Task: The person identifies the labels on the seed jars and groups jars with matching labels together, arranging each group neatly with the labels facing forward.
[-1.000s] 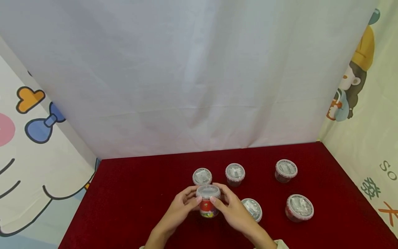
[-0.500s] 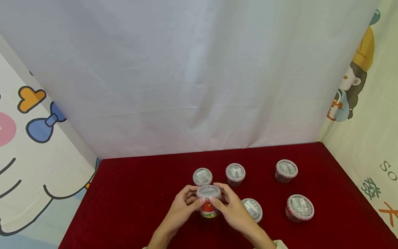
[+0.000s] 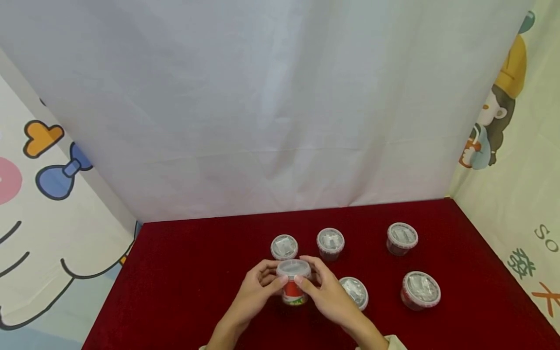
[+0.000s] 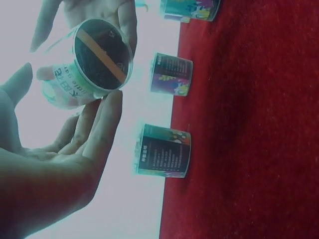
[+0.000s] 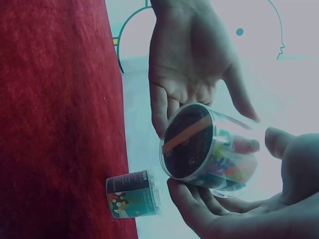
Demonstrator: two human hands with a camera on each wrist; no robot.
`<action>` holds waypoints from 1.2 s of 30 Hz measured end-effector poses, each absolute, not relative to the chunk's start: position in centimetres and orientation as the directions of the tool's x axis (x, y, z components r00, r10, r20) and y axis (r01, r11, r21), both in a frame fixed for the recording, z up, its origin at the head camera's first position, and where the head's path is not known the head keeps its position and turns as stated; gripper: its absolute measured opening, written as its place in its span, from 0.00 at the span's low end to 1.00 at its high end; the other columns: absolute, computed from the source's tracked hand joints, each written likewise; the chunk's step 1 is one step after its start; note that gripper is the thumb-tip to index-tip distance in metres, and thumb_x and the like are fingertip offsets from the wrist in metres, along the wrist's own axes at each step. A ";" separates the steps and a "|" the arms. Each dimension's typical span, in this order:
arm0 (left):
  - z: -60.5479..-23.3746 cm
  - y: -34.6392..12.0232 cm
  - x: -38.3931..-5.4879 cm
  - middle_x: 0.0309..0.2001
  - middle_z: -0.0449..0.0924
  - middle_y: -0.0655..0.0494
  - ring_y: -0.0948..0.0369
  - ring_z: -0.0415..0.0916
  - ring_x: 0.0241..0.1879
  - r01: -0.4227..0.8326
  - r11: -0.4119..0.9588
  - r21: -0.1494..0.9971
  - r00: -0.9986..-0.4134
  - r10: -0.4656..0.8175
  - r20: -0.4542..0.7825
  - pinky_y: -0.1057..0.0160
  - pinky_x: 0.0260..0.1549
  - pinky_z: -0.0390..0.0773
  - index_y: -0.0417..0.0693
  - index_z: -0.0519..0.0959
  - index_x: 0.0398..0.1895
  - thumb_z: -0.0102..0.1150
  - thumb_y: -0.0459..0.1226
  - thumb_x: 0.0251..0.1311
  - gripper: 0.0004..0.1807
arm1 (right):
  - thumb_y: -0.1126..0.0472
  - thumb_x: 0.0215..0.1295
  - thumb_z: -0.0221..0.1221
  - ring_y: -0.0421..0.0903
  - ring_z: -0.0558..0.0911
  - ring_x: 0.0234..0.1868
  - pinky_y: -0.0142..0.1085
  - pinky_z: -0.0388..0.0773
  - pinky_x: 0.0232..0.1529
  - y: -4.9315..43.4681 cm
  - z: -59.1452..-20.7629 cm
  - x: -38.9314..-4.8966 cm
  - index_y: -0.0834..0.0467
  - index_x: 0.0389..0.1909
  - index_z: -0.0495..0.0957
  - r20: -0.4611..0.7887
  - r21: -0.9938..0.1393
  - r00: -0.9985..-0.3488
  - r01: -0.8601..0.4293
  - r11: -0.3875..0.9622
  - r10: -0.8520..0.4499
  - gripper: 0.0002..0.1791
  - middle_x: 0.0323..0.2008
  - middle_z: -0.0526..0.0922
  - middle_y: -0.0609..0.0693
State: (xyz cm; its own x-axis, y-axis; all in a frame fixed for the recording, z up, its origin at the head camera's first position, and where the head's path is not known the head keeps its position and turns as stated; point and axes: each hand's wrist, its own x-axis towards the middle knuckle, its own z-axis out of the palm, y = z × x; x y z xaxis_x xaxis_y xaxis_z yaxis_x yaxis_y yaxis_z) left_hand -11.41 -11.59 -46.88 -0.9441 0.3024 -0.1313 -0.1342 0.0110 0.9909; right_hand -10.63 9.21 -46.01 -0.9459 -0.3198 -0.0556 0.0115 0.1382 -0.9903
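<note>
Between my two hands is a small clear plastic tub [image 3: 294,292] with a lid and a red, colourful label. My left hand [image 3: 255,292] grips its left side, thumb at the front and fingers curled round behind. On the right side, my right hand [image 3: 329,294] holds it in the same way. Both wrist views show the tub's dark base [image 4: 102,56] with an orange strip across it. Seen from the right wrist, the tub's printed wall [image 5: 232,162] lies between both hands' fingers, raised off the red cloth.
Several similar lidded tubs stand on the red-covered table [image 3: 188,277]: one tub [image 3: 284,248] just behind the hands, another tub [image 3: 330,244] beside it, one [image 3: 355,293] by the right forearm, and two at right, a far tub [image 3: 402,239] and a near tub [image 3: 420,291]. A white curtain [image 3: 271,107] hangs behind.
The label part showing between the thumbs has shifted, so the tub has turned slightly in my hands. Both hands stay in nearly the same place; the other tubs have not moved.
</note>
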 end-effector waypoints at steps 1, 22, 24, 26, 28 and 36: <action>-46.8 -11.5 -11.4 0.56 0.82 0.44 0.58 0.82 0.51 -0.134 0.016 0.991 -0.946 0.295 -0.132 0.62 0.49 0.85 0.32 0.70 0.68 0.63 0.41 0.75 0.28 | 0.55 0.79 0.61 0.57 0.81 0.60 0.36 0.81 0.49 9.2 -46.0 -10.6 0.68 0.73 0.65 -0.050 -0.991 -0.946 0.008 0.132 -0.321 0.32 0.66 0.77 0.67; -46.5 -11.5 -11.2 0.57 0.82 0.43 0.57 0.82 0.51 -0.127 0.025 0.992 -0.944 0.303 -0.128 0.60 0.51 0.85 0.31 0.69 0.69 0.61 0.42 0.77 0.28 | 0.56 0.81 0.58 0.57 0.79 0.64 0.38 0.78 0.55 9.2 -45.9 -10.6 0.67 0.74 0.65 -0.052 -0.992 -0.944 0.011 0.127 -0.327 0.30 0.67 0.76 0.65; -46.6 -11.6 -11.3 0.60 0.80 0.41 0.56 0.82 0.53 -0.134 0.026 0.991 -0.939 0.316 -0.135 0.59 0.53 0.85 0.31 0.68 0.71 0.59 0.42 0.78 0.29 | 0.55 0.82 0.57 0.59 0.78 0.65 0.41 0.79 0.57 9.2 -45.9 -10.6 0.67 0.75 0.64 -0.057 -0.992 -0.941 0.017 0.122 -0.332 0.30 0.68 0.75 0.66; -46.7 -11.8 -11.4 0.64 0.78 0.39 0.55 0.82 0.56 -0.140 0.029 0.990 -0.931 0.337 -0.141 0.58 0.55 0.84 0.31 0.66 0.74 0.57 0.43 0.79 0.30 | 0.54 0.82 0.56 0.60 0.78 0.66 0.44 0.79 0.59 9.3 -45.8 -10.6 0.68 0.75 0.64 -0.059 -0.993 -0.938 0.020 0.117 -0.341 0.31 0.68 0.75 0.66; -46.9 -12.0 -11.5 0.67 0.76 0.38 0.52 0.81 0.59 -0.142 0.028 0.990 -0.923 0.359 -0.142 0.57 0.57 0.84 0.31 0.65 0.75 0.55 0.43 0.80 0.31 | 0.54 0.83 0.56 0.61 0.76 0.68 0.48 0.78 0.61 9.4 -45.8 -10.6 0.68 0.76 0.63 -0.058 -0.994 -0.935 0.021 0.108 -0.350 0.31 0.68 0.75 0.66; -46.9 -11.9 -11.6 0.60 0.81 0.41 0.54 0.84 0.55 -0.143 0.002 0.990 -0.936 0.325 -0.136 0.57 0.54 0.85 0.29 0.69 0.72 0.60 0.43 0.78 0.30 | 0.54 0.82 0.57 0.54 0.80 0.60 0.41 0.79 0.55 9.2 -45.8 -10.7 0.67 0.76 0.63 -0.068 -0.991 -0.942 0.025 0.132 -0.329 0.32 0.63 0.79 0.63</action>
State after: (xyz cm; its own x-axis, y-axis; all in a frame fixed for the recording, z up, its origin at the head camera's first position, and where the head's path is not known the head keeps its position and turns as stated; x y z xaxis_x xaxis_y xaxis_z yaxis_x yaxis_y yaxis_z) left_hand -11.55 -11.92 -46.93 -0.9359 0.3249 -0.1364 -0.1435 0.0022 0.9897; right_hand -10.71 9.22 -45.85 -0.9419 -0.3290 -0.0677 0.0250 0.1322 -0.9909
